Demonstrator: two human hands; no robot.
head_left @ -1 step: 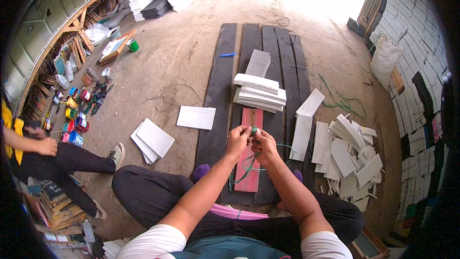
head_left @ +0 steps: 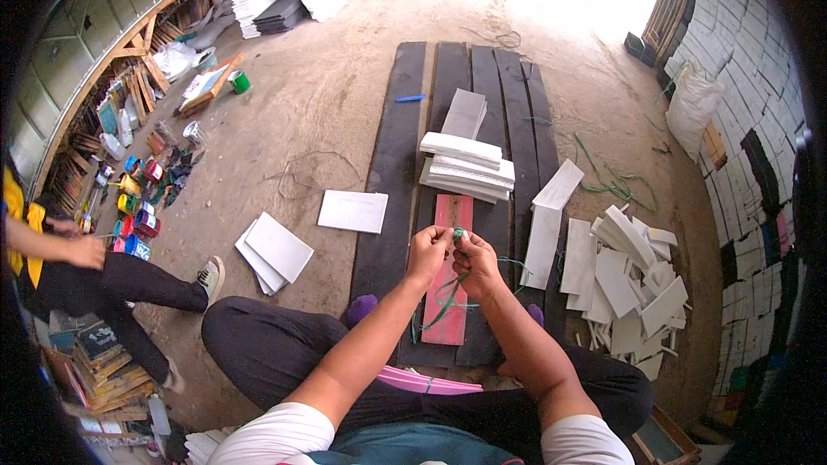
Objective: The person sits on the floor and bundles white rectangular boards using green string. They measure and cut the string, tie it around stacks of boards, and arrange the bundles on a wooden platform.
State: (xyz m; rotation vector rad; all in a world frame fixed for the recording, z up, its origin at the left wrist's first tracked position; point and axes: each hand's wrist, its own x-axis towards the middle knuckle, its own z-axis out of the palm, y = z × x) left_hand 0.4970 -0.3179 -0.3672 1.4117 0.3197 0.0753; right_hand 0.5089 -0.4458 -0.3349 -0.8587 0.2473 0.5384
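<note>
Between my two hands is a green string (head_left: 449,294), pinched at the fingertips, with its loose ends hanging in loops below. My left hand (head_left: 428,251) is closed on it, thumb and forefinger together. Against it my right hand (head_left: 475,260) pinches the same string; any knot between the fingers is too small to make out. Under both hands lies a pink-red board (head_left: 443,324) on dark planks. Just beyond it a stack of white foam strips (head_left: 466,170) rests across the planks. Pink strips (head_left: 413,381) tied with green string lie near my lap.
At right is a heap of white offcuts (head_left: 622,288), with more green string (head_left: 616,182) beyond. White sheets (head_left: 277,251) lie on the floor at left. A co-worker's hand (head_left: 84,251) is near paint cans (head_left: 146,222). A blue pen-like object (head_left: 410,98) lies on the far planks.
My hands stay at almost the same spot, still pinching the string. At the far left, the co-worker's hands and leg have shifted slightly.
</note>
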